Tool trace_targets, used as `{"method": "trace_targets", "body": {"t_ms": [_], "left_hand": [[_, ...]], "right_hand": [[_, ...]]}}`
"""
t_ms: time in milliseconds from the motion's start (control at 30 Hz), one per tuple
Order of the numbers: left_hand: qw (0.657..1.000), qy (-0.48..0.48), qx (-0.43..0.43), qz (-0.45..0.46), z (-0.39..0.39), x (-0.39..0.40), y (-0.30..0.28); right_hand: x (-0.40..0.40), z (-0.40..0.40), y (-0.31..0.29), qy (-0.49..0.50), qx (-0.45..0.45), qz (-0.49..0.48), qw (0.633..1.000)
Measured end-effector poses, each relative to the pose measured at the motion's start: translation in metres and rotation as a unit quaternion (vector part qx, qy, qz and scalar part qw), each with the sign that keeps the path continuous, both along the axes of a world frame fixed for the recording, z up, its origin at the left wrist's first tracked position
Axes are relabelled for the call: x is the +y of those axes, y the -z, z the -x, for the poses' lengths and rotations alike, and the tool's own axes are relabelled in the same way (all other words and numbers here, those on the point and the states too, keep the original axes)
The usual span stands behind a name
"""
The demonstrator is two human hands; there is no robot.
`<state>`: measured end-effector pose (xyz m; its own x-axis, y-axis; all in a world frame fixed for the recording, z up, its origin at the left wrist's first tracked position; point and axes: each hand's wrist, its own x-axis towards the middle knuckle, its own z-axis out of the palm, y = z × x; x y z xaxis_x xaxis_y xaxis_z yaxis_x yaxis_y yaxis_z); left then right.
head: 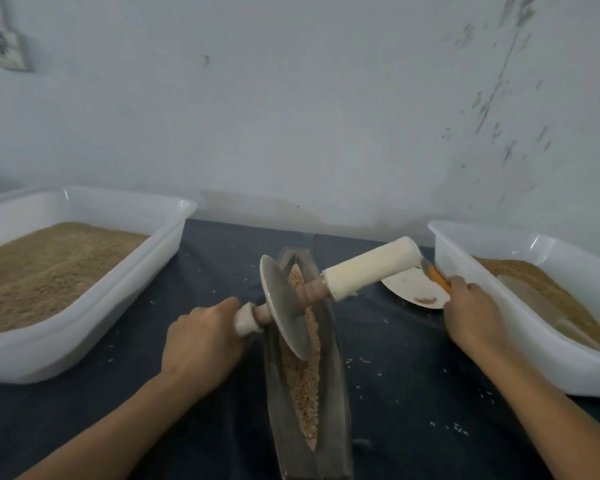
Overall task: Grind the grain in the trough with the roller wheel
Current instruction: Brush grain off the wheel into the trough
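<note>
Our left hand (201, 337) grips the left handle of the roller wheel (284, 306), whose disc stands tilted in the long trough (329, 375) at the middle of the dark surface (395, 375), on a strip of grain (303, 382). Our right hand (471, 313) is off the wheel's white right handle (371, 268), which sticks up free, and curls round an orange-handled tool (439, 277) beside a white plate (413, 289). White tubs of grain sit at far left (84, 209) and right (499, 251).

Long narrow grey metal trough (329, 344) lying lengthwise, filled with coarse tan crushed grain (303, 375); grey metal disc roller wheel (284, 306) with cream-wrapped wooden handles standing tilted inside.
</note>
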<state>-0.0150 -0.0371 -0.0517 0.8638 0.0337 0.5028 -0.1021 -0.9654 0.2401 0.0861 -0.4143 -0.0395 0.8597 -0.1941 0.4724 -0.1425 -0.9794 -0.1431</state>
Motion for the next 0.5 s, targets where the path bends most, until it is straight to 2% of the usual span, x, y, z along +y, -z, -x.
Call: {"method": "trace_targets", "body": {"t_ms": [67, 133, 200, 367, 500], "left_hand": [[0.999, -0.013, -0.009, 0.033, -0.003, -0.001, 0.005], [0.996, -0.017, -0.002, 0.086, -0.005, -0.002, 0.008], [0.989, -0.013, -0.003, 0.149, -0.005, -0.003, 0.007], [0.945, 0.005, -0.010, 0.326, -0.001, 0.003, 0.000], [0.932, -0.014, 0.001, 0.362, -0.004, 0.011, -0.002]], "right_hand": [[0.010, 0.010, -0.020, -0.079, -0.054, -0.075, 0.993], [0.029, 0.020, -0.045, -0.178, -0.033, -0.163, 0.970], [0.053, 0.029, -0.064, -0.262, 0.013, -0.184, 0.947], [0.111, 0.034, -0.086, -0.342, 0.059, -0.103, 0.932], [0.140, 0.030, -0.092, -0.339, 0.074, -0.004, 0.938]]}}
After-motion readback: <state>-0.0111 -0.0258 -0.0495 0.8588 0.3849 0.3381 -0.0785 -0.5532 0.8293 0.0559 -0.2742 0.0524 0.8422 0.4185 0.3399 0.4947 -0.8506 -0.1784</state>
